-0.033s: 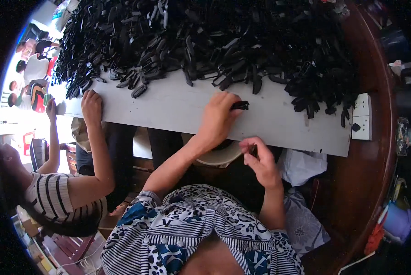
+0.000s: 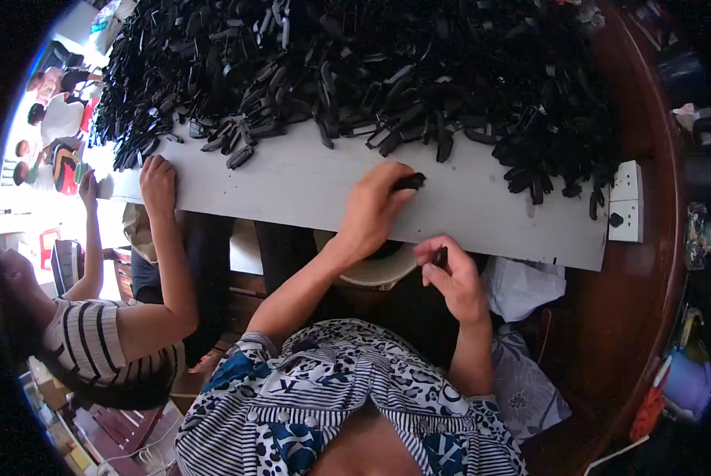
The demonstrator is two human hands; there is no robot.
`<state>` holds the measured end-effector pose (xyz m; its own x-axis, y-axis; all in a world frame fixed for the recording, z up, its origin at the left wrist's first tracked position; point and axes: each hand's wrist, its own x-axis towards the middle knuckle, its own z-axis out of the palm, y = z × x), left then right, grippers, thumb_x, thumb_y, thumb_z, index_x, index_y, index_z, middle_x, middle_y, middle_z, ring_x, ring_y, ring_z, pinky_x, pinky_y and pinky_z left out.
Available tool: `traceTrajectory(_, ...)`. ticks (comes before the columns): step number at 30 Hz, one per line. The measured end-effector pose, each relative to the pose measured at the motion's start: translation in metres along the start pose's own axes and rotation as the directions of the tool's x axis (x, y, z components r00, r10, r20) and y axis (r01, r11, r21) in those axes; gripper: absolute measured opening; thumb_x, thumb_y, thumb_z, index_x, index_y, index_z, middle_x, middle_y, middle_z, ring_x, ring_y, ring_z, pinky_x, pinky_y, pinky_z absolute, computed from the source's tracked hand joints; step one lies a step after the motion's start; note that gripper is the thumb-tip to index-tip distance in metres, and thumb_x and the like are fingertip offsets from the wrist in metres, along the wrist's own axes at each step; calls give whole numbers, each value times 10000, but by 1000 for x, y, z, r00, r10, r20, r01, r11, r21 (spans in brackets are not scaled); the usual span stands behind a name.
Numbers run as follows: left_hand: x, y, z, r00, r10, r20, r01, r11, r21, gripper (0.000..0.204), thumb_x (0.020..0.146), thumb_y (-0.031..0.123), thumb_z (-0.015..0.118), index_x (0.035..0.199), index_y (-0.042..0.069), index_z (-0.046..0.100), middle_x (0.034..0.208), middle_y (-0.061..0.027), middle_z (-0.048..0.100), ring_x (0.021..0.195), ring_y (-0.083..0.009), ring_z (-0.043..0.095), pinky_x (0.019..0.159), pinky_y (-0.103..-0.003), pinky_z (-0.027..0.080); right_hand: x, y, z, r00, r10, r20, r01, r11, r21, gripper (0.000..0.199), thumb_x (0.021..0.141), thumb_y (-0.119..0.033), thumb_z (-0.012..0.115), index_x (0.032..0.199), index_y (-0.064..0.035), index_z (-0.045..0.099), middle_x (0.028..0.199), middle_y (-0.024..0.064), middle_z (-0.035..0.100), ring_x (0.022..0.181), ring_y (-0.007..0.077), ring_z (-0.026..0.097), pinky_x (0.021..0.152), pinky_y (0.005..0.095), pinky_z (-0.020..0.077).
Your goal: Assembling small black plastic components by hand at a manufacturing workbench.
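Observation:
My left hand (image 2: pixel 369 206) is closed around a small black plastic piece (image 2: pixel 409 182), which juts out past the fingers just above the pale tabletop (image 2: pixel 276 176). Lower and to the right, off the table's near edge, my right hand (image 2: pixel 459 287) is closed in a pinch. Between its thumb and fingers shows a small dark piece (image 2: pixel 441 257), too little visible to tell its kind. Beyond both hands lies a big heap of black elongated plastic parts (image 2: pixel 332 87), its loose front pieces close to my left hand.
A co-worker's hand (image 2: pixel 159 184) rests at the table edge on the left. A white power strip (image 2: pixel 626 202) stands at the table's right end. Below the near edge are a pale round tub (image 2: pixel 381 271) and a white plastic bag (image 2: pixel 524 287).
My left hand has shifted and turned slightly with the black piece. The dark piece in my right hand shows more plainly between the fingers. The heap and the co-worker's arm look unchanged.

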<state>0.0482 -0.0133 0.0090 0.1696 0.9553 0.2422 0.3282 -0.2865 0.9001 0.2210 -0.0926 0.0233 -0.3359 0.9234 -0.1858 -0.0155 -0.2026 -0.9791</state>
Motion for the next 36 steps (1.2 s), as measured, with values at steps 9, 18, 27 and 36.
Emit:
traceTrajectory(9, -26, 12, -15, 821, -312, 477, 570, 442, -692, 330, 951, 346, 447, 1063, 47, 530, 700, 8, 478, 555, -65, 384, 509, -192, 324, 20, -14, 12, 956, -94, -279, 23, 968, -250, 165, 895, -126, 537, 973, 10, 487, 664, 98, 551, 584, 193, 547, 551, 307, 426)
traceTrajectory(18, -34, 19, -12, 835, -316, 450, 550, 511, -661, 309, 975, 334, 398, 1017, 54, 524, 622, 40, 392, 519, -42, 294, 468, -189, 230, 27, -35, 21, 887, -414, -205, 82, 578, -812, 178, 806, -169, 637, 844, -29, 533, 695, 143, 564, 659, 341, 568, 563, 401, 425)
traceTrajectory(27, -35, 20, -10, 902, -323, 287, 426, 770, -475, 238, 972, 220, 411, 925, 9, 510, 628, 8, 431, 578, -68, 375, 522, -227, 327, 34, -33, 26, 933, -340, -120, 22, 383, -923, 210, 817, -185, 612, 766, -41, 467, 665, 127, 566, 629, 331, 579, 532, 420, 424)
traceTrajectory(36, -37, 20, -6, 849, -455, 267, 524, 670, -526, 208, 952, 176, 437, 859, 1, 503, 611, 1, 419, 583, -78, 378, 528, -243, 336, 36, -34, 33, 962, -272, 22, 53, 106, -993, 74, 811, -79, 505, 757, -43, 471, 636, 117, 566, 578, 298, 605, 520, 399, 482)
